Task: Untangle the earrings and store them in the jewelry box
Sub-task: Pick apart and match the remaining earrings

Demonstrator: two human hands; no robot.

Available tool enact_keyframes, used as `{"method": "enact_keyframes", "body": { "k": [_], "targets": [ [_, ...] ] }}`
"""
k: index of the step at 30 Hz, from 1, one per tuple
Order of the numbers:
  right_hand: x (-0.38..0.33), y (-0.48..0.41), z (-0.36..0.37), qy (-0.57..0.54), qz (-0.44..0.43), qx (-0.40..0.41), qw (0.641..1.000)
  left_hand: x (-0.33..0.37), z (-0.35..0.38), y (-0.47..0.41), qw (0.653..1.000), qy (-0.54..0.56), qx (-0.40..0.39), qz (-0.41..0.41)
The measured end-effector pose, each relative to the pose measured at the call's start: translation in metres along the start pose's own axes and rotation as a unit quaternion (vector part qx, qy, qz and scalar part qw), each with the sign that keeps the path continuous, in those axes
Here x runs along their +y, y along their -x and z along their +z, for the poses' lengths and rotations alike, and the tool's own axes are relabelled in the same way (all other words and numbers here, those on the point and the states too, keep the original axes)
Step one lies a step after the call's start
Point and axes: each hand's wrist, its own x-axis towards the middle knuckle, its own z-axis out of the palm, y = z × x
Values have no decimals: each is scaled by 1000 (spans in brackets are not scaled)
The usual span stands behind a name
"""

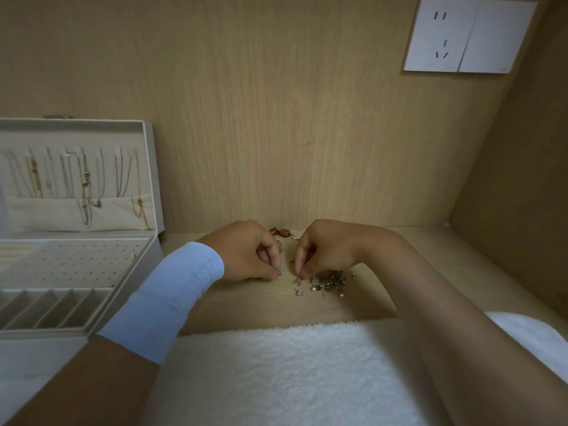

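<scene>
Pale wood-grain desk surface [246, 305] meets a matching wooden back panel [276, 118], which carries a white wall socket plate [467, 35] at upper right. A white fluffy towel [276, 370] covers the near edge of the desk.

At far left stands an open cream jewelry box [46, 333]. Thin chain necklaces [84, 186] hang inside its raised lid. Its base holds a perforated earring panel [70, 259] and a row of narrow slanted compartments [46, 305] in front.

Both hands rest low on the desk at the centre, knuckles up, fingers curled downward, close together but not touching. The left hand [246, 250], with a light blue cuff [172, 293] round the wrist, pinches a small silver earring [279, 272] between thumb and fingertip, right at the surface. The right hand [329, 247], on a bare arm, has its fingertips bunched just above a second silver earring [296, 281]; whether it grips anything cannot be told.

The tangled heap of gold and pearl earrings [332, 281] lies on the desk beneath and just right of the right hand, well apart from the box. One loose silver stud [298, 292] sits just in front of the hands. A red-orange beaded piece [281, 232] lies behind them, by the back panel.
</scene>
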Motion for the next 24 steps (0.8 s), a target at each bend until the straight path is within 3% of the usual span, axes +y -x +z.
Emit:
{"method": "enact_keyframes", "body": {
  "k": [9, 14, 19, 24],
  "targets": [
    [-5, 0, 3, 8, -7, -6, 1000, -10, 3, -1, 998, 60, 30, -11],
    [-6, 8, -10, -15, -4, -9, 1000, -6, 17, -6, 999, 16, 35, 9],
    [-12, 7, -8, -15, -10, 16, 1000, -6, 17, -9, 999, -26, 29, 16],
    [-12, -2, 1, -38, -37, 88, 995, -2, 0, -3, 997, 56, 43, 11]
  ]
}}
